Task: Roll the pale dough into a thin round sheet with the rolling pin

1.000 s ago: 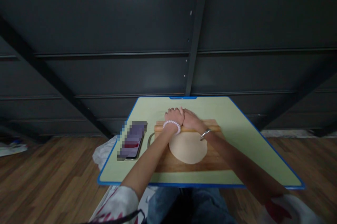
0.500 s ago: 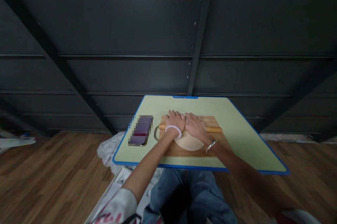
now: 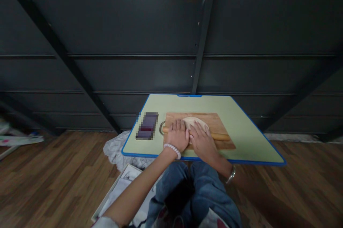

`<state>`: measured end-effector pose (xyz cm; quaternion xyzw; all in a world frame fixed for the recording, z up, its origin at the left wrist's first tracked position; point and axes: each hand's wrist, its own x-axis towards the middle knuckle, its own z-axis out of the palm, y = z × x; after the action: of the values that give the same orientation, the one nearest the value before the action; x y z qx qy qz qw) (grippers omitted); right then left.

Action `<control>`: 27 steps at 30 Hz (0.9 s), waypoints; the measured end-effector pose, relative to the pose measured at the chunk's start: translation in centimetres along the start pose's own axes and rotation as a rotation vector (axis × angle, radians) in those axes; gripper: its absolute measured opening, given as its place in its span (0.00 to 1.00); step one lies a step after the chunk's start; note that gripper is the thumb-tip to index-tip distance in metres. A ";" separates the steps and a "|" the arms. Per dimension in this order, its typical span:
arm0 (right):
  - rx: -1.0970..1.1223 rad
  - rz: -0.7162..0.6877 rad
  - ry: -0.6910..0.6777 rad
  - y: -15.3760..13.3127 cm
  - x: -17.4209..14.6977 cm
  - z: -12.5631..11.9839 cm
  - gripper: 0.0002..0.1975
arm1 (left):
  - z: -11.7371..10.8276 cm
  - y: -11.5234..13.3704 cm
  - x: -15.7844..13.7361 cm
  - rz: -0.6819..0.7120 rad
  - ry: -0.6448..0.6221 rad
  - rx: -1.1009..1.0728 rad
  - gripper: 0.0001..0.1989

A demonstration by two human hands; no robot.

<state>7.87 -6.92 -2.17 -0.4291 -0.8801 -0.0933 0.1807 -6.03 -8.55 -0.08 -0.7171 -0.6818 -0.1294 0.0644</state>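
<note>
On the wooden cutting board (image 3: 223, 144) lies a rolling pin (image 3: 221, 137), crosswise, over a flat round of dough (image 3: 191, 119). My left hand (image 3: 178, 137), with a beaded bracelet at the wrist, rests palm down on the left part of the pin. Beside it, my right hand (image 3: 202, 140) lies on the pin too, a silver bracelet on its wrist. Both hands have their fingers stretched forward over the pin, and the thumbs meet or nearly meet in the middle. Dough shows beyond the fingertips; its near part is mostly covered by the hands.
The board sits on a small pale-green table (image 3: 241, 128) with a blue rim. A phone-like flat object (image 3: 148, 126), pixelated, lies left of the board's metal handle (image 3: 162, 128). Beneath are crumpled white plastic (image 3: 116, 149) and an open box (image 3: 107, 203). Dark panels stand behind.
Both hands and the rolling pin have moved toward me, from the dough's far side to its near side. The far part of the dough is now uncovered. The view has shifted slightly.
</note>
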 end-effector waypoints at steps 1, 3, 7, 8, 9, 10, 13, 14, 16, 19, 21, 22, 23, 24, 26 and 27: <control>0.026 -0.031 -0.005 0.4 -0.3 -0.1 0.22 | 0.1 0.0 -0.4 0.001 0.004 0.001 0.26; 0.084 -0.096 -0.016 1.5 -0.6 -0.4 0.22 | 0.2 -0.2 -1.0 0.014 0.017 0.002 0.28; 0.143 -0.116 -0.007 4.1 -0.6 -0.9 0.21 | 0.5 -0.7 -1.9 0.064 0.050 -0.014 0.30; 0.142 -0.110 -0.003 4.6 -0.5 -1.0 0.21 | 0.4 -0.9 -2.0 0.081 0.053 -0.029 0.30; 0.138 -0.110 0.002 5.0 -0.3 -0.9 0.20 | 0.2 -1.1 -2.2 0.097 0.055 -0.047 0.29; 0.133 -0.113 0.004 5.2 -0.1 -0.9 0.20 | 0.0 -1.4 -2.4 0.111 0.062 -0.065 0.28; 0.119 -0.108 0.000 5.3 0.4 -0.6 0.19 | -0.8 -3.0 -3.1 0.071 0.169 -0.097 0.24; 0.118 -0.098 -0.006 5.3 0.5 -0.5 0.19 | -1.0 -3.8 -3.3 0.009 0.235 -0.099 0.23; 0.122 -0.080 -0.017 5.1 0.7 -0.4 0.19 | -0.9 -6.1 -3.9 -0.133 0.332 -0.107 0.23; 0.136 -0.066 -0.010 4.9 0.7 -0.4 0.18 | 0.2 -9.9 -4.9 -0.339 0.405 -0.147 0.30; 0.143 -0.055 0.003 4.7 0.6 -0.5 0.18 | 1.1 -11.7 -5.6 -0.428 0.372 -0.122 0.39; 0.144 -0.050 0.007 4.7 0.6 -0.5 0.18 | 1.4 -12.2 -5.9 -0.457 0.322 -0.100 0.44; 0.144 -0.046 0.010 4.6 0.6 -0.6 0.18 | 1.6 -12.5 -6.1 -0.479 0.266 -0.070 0.49; 0.142 -0.042 0.013 4.5 0.6 -0.6 0.17 | 1.5 -12.5 -6.2 -0.497 0.209 -0.034 0.52; 0.138 -0.037 0.021 4.5 0.5 -0.6 0.17 | 0.9 -12.2 -6.1 -0.536 0.118 0.044 0.54; 0.136 -0.035 0.026 4.4 0.5 -0.6 0.17 | 0.5 -12.1 -5.9 -0.560 0.092 0.084 0.53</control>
<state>11.23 -4.02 -1.34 -0.3990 -0.8894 -0.0422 0.2191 -18.18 -13.37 -3.23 -0.4911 -0.8543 -0.1464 0.0867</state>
